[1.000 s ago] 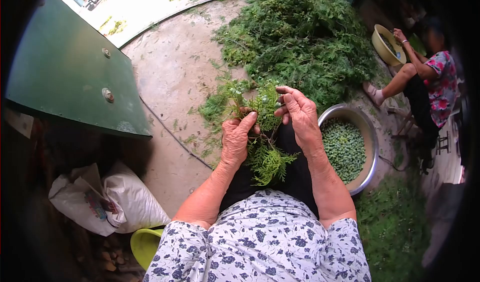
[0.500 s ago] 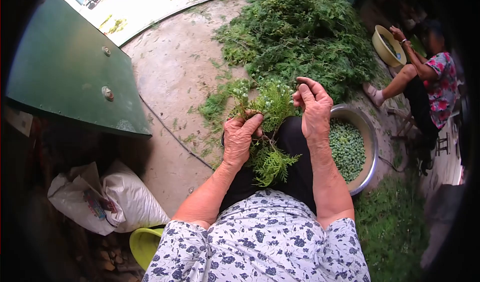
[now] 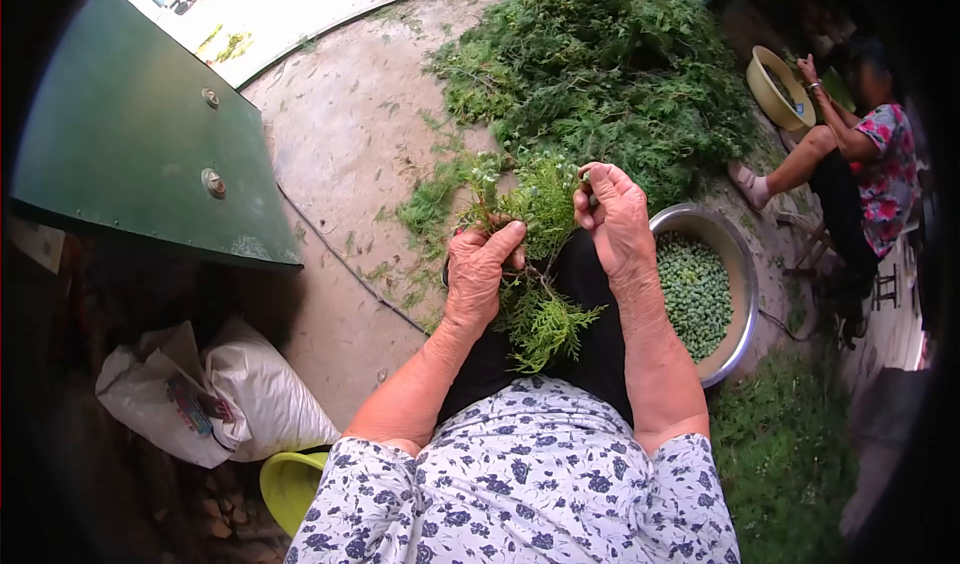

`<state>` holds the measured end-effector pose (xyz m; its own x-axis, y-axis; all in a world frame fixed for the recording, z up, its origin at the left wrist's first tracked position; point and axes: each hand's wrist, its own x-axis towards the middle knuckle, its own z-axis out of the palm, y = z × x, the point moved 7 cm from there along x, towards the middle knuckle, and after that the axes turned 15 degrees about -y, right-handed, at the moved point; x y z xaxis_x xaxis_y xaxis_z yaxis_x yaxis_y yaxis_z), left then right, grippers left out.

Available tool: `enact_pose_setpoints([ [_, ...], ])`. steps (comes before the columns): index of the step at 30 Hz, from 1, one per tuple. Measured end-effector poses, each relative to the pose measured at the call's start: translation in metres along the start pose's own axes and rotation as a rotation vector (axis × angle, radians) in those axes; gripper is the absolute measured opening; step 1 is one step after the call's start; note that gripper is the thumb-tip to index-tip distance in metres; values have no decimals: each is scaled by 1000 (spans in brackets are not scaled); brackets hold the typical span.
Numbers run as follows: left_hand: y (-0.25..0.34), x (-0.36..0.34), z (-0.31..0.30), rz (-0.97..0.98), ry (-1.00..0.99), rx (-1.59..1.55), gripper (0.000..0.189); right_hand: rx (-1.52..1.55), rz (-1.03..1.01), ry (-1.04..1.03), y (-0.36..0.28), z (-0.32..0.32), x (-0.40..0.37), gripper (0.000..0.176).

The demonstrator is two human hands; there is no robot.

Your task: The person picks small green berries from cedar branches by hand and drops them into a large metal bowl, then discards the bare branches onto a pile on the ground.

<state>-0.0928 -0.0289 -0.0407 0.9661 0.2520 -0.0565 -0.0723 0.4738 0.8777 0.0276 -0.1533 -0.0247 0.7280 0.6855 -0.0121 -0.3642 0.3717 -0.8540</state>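
Observation:
A leafy green conifer sprig with small pale-green cones is over my lap. My left hand grips its stems, thumb pressed against the fingers. At the sprig's right side, my right hand is closed in a pinch, with small green cones partly showing between the fingers. A lower frond of the sprig hangs over my dark trousers. Beside my right forearm stands a wide metal basin holding a heap of loose green cones.
A large pile of cut branches lies ahead. At right sits another person near a yellow basin. White sacks, a yellow-green tub and a green door are on the left. A cable crosses the floor.
My right hand has moved slightly left and closed its fingers at the sprig's edge. The left hand and sprig have hardly moved. The other person's raised hand has shifted slightly.

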Motion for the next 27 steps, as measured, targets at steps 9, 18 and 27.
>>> enact_pose_setpoints([
  [9,-1,2,4,17,44,-32,10,-107,214,-108,23,35,-20,18],
  [18,-2,5,4,-40,-45,-55,11,163,249,-136,34,28,-27,10],
  [27,0,3,1,-18,-35,34,20,9,-126,347,-35,-135,-96,21],
])
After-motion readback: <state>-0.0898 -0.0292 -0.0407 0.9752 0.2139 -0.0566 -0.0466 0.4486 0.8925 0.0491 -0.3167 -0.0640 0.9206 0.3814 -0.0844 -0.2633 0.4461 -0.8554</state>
